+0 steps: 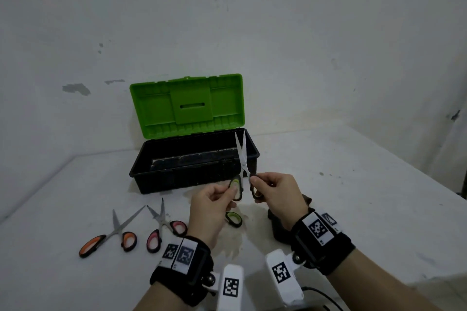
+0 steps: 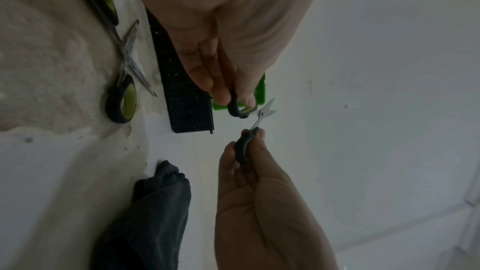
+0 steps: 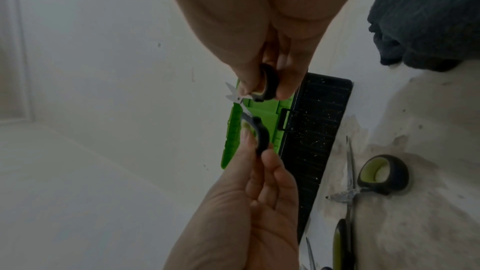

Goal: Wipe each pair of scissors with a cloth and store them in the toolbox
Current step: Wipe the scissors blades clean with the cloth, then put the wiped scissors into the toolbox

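Both my hands hold one pair of green-and-black-handled scissors (image 1: 242, 156) upright in front of the open toolbox (image 1: 151, 171), its blades slightly apart and pointing up. My left hand (image 1: 228, 193) pinches the left handle loop. My right hand (image 1: 255, 190) pinches the right one. In the left wrist view the same scissors (image 2: 262, 113) show between the two hands. A second green-handled pair (image 1: 233, 218) lies on the table under my hands. The dark grey cloth (image 1: 280, 230) lies bunched on the table beneath my right wrist, and neither hand is touching it.
Orange-handled scissors (image 1: 111, 237) and pink-handled scissors (image 1: 164, 227) lie on the white table at the front left. The toolbox's green lid (image 1: 187, 103) stands up against the wall. The table's right edge runs close by, at the right.
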`<move>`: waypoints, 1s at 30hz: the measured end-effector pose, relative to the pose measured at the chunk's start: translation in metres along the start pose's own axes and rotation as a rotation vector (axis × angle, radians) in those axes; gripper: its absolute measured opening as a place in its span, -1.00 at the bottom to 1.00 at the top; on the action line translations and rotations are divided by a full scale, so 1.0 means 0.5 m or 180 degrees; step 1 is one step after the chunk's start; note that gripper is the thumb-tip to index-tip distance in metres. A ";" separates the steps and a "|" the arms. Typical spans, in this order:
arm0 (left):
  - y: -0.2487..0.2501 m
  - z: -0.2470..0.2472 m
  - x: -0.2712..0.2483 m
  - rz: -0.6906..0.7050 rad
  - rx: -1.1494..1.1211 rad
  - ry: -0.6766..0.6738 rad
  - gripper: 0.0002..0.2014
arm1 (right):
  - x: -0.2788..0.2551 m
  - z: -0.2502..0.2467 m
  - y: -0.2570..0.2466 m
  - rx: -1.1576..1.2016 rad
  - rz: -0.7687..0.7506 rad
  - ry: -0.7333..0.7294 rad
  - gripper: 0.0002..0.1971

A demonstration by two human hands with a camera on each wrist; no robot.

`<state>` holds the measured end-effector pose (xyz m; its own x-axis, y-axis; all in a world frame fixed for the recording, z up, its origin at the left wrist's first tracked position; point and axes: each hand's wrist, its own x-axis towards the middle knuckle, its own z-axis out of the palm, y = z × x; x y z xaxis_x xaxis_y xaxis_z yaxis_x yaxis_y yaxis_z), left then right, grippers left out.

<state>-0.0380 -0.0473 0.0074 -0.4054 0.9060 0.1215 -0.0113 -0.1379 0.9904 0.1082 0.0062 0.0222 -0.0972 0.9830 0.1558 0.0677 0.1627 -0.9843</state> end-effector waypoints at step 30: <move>0.108 -0.009 0.069 -0.0344 -0.0146 -0.0103 -0.95 | 0.075 0.048 -0.120 -0.1653 0.0002 -0.0182 -0.65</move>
<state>-0.0567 -0.0252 0.0646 -0.3698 0.9290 0.0168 -0.0957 -0.0561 0.9938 0.0768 0.0314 0.0853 -0.1500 0.9793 0.1361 0.5499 0.1970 -0.8117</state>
